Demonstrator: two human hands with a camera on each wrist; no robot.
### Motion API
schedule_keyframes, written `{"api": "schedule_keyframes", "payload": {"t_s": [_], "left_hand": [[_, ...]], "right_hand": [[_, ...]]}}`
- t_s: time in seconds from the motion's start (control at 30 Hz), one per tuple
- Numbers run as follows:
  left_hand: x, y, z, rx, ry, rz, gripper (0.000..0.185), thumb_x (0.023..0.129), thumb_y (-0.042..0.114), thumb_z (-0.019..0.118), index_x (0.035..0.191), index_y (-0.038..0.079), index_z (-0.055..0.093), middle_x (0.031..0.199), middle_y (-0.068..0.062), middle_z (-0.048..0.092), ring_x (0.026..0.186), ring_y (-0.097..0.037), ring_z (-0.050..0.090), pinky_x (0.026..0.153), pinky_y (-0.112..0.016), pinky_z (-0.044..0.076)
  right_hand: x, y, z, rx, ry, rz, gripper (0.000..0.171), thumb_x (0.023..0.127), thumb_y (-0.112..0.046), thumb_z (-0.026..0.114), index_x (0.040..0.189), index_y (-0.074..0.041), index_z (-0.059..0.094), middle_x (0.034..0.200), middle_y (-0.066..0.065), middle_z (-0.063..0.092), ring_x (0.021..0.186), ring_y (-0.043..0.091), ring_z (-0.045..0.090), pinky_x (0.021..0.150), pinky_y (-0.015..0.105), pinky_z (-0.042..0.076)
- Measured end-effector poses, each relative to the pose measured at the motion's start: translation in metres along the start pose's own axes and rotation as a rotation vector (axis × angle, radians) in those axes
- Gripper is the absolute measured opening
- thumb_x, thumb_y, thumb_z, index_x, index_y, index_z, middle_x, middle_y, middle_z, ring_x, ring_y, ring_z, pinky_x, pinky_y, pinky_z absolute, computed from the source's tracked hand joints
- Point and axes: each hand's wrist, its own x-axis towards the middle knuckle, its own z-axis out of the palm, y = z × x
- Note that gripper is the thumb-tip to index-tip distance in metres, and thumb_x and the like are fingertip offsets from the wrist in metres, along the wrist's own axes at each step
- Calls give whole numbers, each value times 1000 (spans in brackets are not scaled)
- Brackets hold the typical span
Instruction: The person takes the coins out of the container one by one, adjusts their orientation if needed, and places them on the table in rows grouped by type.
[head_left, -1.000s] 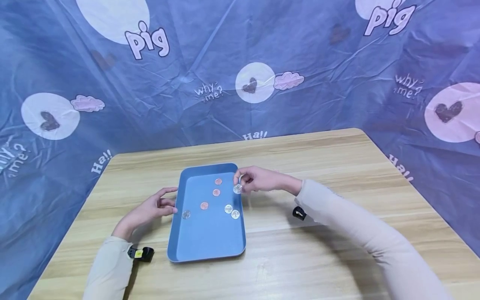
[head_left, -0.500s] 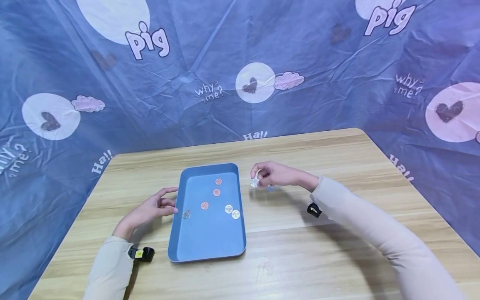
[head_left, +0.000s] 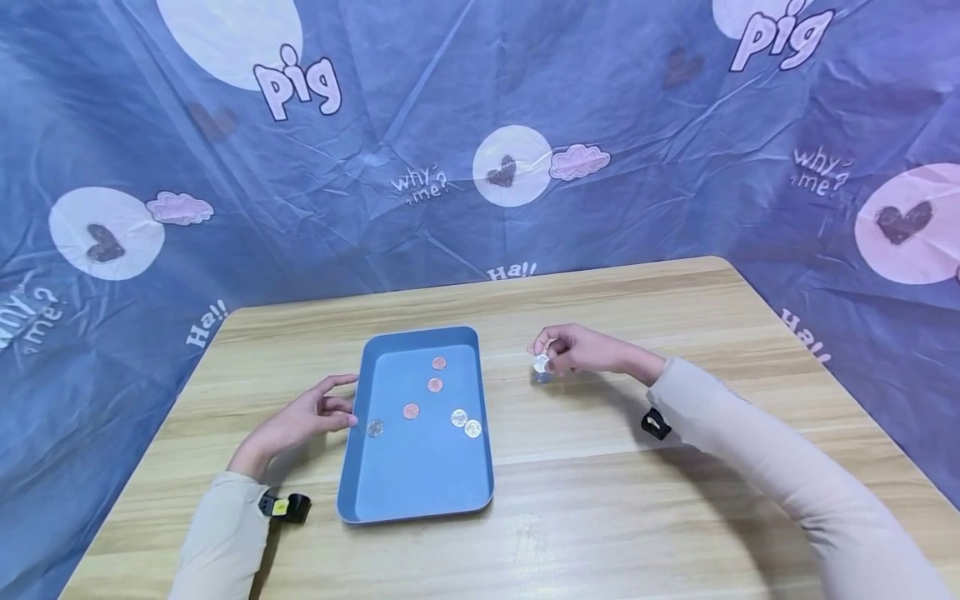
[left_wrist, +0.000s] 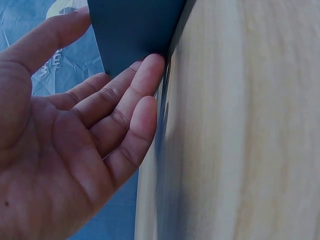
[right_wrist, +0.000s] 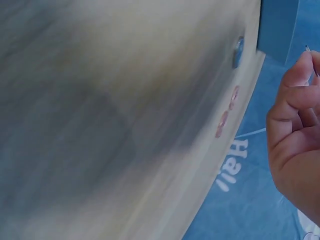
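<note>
Head view: the right hand point(head_left: 577, 350) pinches a silver coin point(head_left: 541, 363) above the table point(head_left: 675, 467), right of the blue tray point(head_left: 415, 492). The coin is probably light, rigid and slippery; grip it by the rim.

Left wrist view: the left hand point(left_wrist: 75, 135), fingers straight, touches the tray wall.

Right wrist view: the fingers point(right_wrist: 300, 75) are curled together; the coin shows only as a thin edge.

Cream long sleeves point(head_left: 750, 442), small black wrist cameras point(head_left: 657, 423)
</note>
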Motion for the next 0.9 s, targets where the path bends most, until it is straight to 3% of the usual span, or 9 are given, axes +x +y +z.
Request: {"api": "schedule_keyframes", "payload": {"t_s": [0.27,0.57,0.9], "left_hand": [[0,0,0,4,6,-9,77,92,20,65,151,3,19,123,-28,61,106,-15,65,93,-22,49],[0,1,1,7,10,-6,77,92,19,66,151,2,19,122,-27,61,107,-19,65,95,-30,50],[0,-1,3,20,16,-5,76,92,20,65,151,3,20,123,-27,61,105,-14,65,92,-21,49]], "right_hand": [[-3,14,-5,-3,7,8,23,87,0,60,108,3,51,65,-2,50,53,7,41,48,20,31],[-5,25,-9,-32,16,66,22,87,0,61,107,3,53,66,-2,52,54,7,42,47,19,31],[-7,28,-7,-35,62,138,24,84,-2,62,106,2,54,63,-2,52,55,9,43,48,19,32]]}}
